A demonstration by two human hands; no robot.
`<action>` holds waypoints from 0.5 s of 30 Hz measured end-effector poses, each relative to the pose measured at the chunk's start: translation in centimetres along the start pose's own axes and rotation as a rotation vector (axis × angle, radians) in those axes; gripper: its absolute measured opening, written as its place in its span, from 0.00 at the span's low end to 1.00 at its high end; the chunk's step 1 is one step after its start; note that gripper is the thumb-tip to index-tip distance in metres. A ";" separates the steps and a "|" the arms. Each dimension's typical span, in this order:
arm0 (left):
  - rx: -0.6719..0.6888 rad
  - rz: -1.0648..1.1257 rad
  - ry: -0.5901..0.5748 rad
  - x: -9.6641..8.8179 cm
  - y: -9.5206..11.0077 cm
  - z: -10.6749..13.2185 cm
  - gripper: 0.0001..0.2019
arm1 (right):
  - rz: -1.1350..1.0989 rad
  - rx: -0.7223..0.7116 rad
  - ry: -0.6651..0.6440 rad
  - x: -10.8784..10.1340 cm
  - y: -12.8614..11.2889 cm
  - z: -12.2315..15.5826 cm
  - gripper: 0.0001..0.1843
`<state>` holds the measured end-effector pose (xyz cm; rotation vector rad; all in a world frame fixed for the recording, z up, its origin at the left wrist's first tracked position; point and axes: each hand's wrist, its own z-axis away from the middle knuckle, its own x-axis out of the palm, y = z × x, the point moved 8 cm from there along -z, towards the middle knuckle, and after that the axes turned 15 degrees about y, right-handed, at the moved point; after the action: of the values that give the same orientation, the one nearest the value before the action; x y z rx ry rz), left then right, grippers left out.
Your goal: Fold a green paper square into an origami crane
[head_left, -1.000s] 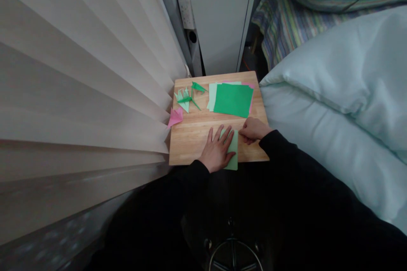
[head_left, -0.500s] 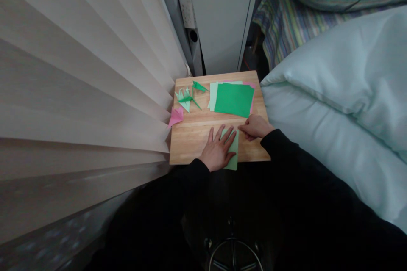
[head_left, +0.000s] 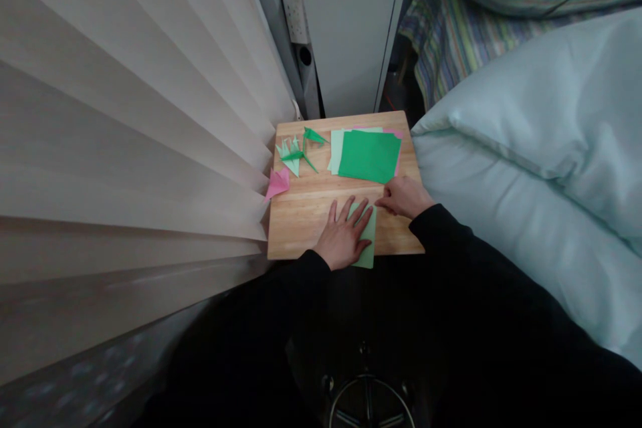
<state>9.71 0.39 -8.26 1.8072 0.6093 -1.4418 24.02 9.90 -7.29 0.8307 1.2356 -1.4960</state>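
A light green sheet of paper (head_left: 368,251), looking folded into a narrow rectangle, lies at the front of the wooden board (head_left: 295,227) and juts slightly past its near edge. My left hand (head_left: 342,237) rests flat on it with fingers spread, covering its left part. My right hand (head_left: 404,196) is curled closed, its index fingertip at the paper's upper right corner; I see nothing held in it. Farther back is a stack of coloured sheets with a dark green sheet (head_left: 370,156) on top.
Green folded paper figures (head_left: 302,155) and a pink folded paper piece (head_left: 277,183) lie at the board's left. A pleated curtain (head_left: 200,167) borders the left side, a pale quilt (head_left: 491,187) the right. A white cabinet (head_left: 351,47) stands behind.
My right hand has shifted slightly up and away from me, beside the paper's top corner. My left hand and the paper have stayed put.
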 end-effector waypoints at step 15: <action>-0.004 -0.001 -0.009 -0.1 0.0 0.0 0.37 | 0.024 -0.023 0.004 0.2 -0.4 0.1 0.12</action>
<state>9.71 0.40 -8.19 1.7966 0.6081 -1.4482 23.59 9.76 -7.37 0.8303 1.2395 -1.4587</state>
